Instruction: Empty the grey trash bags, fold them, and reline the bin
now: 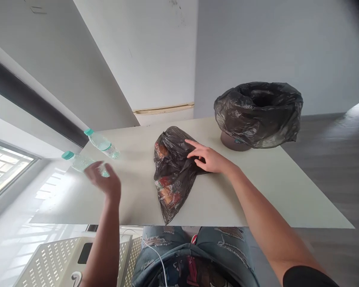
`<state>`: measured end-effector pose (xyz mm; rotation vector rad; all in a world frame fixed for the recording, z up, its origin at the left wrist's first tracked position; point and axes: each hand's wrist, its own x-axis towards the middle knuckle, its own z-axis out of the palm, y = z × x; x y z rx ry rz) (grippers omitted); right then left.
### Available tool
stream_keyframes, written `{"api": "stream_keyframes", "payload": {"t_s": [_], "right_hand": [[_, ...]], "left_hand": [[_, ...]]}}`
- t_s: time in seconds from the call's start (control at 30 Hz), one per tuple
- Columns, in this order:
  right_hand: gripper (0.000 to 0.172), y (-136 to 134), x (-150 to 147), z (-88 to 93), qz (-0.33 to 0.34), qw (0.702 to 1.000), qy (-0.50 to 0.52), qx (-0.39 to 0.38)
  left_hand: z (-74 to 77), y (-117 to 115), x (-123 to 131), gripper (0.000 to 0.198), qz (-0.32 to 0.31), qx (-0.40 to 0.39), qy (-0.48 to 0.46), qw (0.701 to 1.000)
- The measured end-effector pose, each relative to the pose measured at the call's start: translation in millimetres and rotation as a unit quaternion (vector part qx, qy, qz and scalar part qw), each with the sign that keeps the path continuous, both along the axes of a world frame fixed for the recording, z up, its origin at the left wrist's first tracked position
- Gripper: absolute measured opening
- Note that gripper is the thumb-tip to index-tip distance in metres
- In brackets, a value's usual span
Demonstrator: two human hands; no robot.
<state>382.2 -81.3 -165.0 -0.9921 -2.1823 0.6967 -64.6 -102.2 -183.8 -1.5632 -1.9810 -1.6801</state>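
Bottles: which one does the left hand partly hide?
The bottle lower in the picture, overlapped by the left hand; the other bottle, farther back, shows whole.

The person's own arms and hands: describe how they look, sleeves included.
The right hand wears no visible glove or ring, and the right forearm is bare up to a plain black sleeve. The left hand is blurred but looks ungloved; the left forearm is bare, with no sleeve in view.

Bag (pixel 175 171) on tbl (pixel 134 187) btwn bottles (pixel 100 142), L, & bin (pixel 235 144), R.
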Motion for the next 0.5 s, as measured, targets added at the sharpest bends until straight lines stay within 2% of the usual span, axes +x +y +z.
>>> {"api": "stream_keyframes", "payload": {"t_s": [0.03,0.1,0.2,0.27,0.33,0.37,0.47,0.5], "right_hand": [[0.036,0.0,-3.4,-3.8,-0.006,1.0,0.002,0.01],[0.046,0.5,-10.8,-11.7,-0.014,0.999,0.005,0.034],[0.067,2.0,-19.5,-20.5,-0.025,0.998,0.0,0.063],[0.076,3.5,-22.4,-22.6,-0.043,0.995,-0.014,0.085],[0.069,5.1,-23.5,-22.3,-0.074,0.99,-0.027,0.121],[0.058,5.8,-23.7,-21.9,-0.098,0.985,-0.031,0.14],[0.006,7.4,-23.6,-23.0,-0.187,0.971,-0.033,0.146],[0.022,7.6,-23.7,-24.9,-0.203,0.972,-0.028,0.117]], "left_hand": [[0.6,5.5,18.1,0.029,-0.077,-0.012,0.016,0.997],[1.4,23.1,54.7,0.027,-0.211,-0.068,0.0,0.975],[-3.3,60.7,99.8,0.05,-0.311,-0.133,-0.04,0.94],[-12.9,85.5,119.8,0.06,-0.345,-0.144,-0.06,0.926],[-26.3,103.4,132.9,0.063,-0.368,-0.15,-0.082,0.914],[-33.3,108.9,137.3,0.061,-0.37,-0.148,-0.091,0.913],[-49.9,113.4,144.1,0.049,-0.354,-0.131,-0.115,0.919],[-53.1,112.8,144.6,0.045,-0.347,-0.126,-0.119,0.922]]}}
